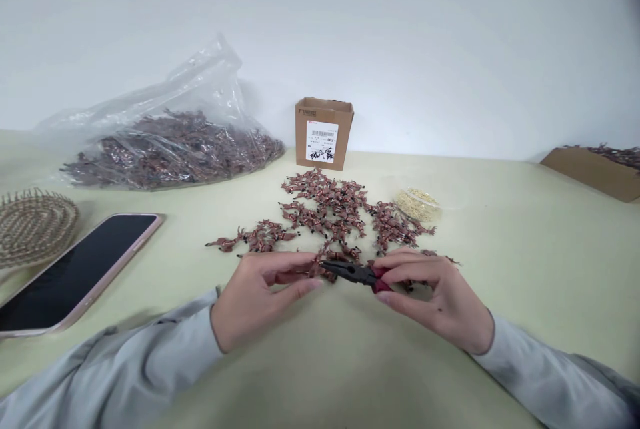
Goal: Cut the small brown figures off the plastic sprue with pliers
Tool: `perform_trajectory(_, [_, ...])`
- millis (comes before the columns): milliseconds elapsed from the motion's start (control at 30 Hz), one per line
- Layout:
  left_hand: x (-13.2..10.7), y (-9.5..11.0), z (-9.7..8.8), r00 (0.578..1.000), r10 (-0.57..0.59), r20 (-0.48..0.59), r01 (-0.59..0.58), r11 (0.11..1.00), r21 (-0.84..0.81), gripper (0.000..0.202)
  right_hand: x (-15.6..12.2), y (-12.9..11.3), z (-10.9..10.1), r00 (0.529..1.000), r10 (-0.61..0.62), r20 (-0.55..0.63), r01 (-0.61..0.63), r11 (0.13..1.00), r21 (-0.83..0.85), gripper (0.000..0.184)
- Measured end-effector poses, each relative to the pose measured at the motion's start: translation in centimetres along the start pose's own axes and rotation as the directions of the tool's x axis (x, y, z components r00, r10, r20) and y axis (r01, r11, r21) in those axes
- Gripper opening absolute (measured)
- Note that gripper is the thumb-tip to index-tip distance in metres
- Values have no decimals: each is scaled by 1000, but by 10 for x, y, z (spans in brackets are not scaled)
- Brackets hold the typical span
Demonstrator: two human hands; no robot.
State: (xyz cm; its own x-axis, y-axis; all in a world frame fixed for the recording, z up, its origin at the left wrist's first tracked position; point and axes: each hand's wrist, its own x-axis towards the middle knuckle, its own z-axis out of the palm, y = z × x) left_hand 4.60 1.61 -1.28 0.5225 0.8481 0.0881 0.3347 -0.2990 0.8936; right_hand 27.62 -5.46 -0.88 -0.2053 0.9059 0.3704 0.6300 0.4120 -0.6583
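Left hand point(260, 299): There it is, front and centre of the desk, thumb and fingers drawn into a tight pinch right at the pliers' tip. Whether a figure is caught in that pinch, we can't tell from up here.

Right hand point(435, 299): Fingers wrapped closed around the red-handled pliers point(356, 273), a firm hold on the grips, with nothing else in this hand.

Pliers: The black nose points left, toward the other hand, with the long axis running almost level across the desk. The jaws are too small to call, open or shut.

Good form: Lovely short working distance, hands close together, heels low over the desk. That's how you steady fine work!

Figures: A big spread of little reddish-brown animal figures point(325, 212) sits mid-desk, just behind the hands.

Rest: At the back left, a clear plastic bag point(165, 149) full of figures. At the back edge, an upright cardboard box point(323, 132). Over at the left edge, a phone point(75, 269) in a pink case and a woven mat point(33, 229). In the back right corner, a shallow cardboard box point(593, 172).
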Motion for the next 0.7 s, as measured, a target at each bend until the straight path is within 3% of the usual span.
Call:
perform_trajectory(167, [2, 6, 0, 994, -62, 85, 68, 995, -71, 21, -2, 9, 6, 958, -260, -122, 217, 935, -281, 10])
perform_trajectory(300, [3, 9, 0, 985, -114, 133, 130, 983, -126, 19, -5, 15, 5, 880, -460, -115, 322, 758, -567, 14])
perform_trajectory(433, [3, 9, 0, 965, -169, 199, 213, 951, -226, 18, -8, 15, 3, 758, -648, -70, 391, 537, -748, 19])
perform_trajectory(533, [3, 8, 0, 957, -197, 212, 258, 914, -313, 16, -10, 10, 1, 708, -706, -25, 419, 447, -791, 19])
perform_trajectory(700, [3, 6, 0, 950, -226, 215, 295, 878, -377, 15, -10, 3, -1, 698, -716, 28, 426, 384, -819, 18])
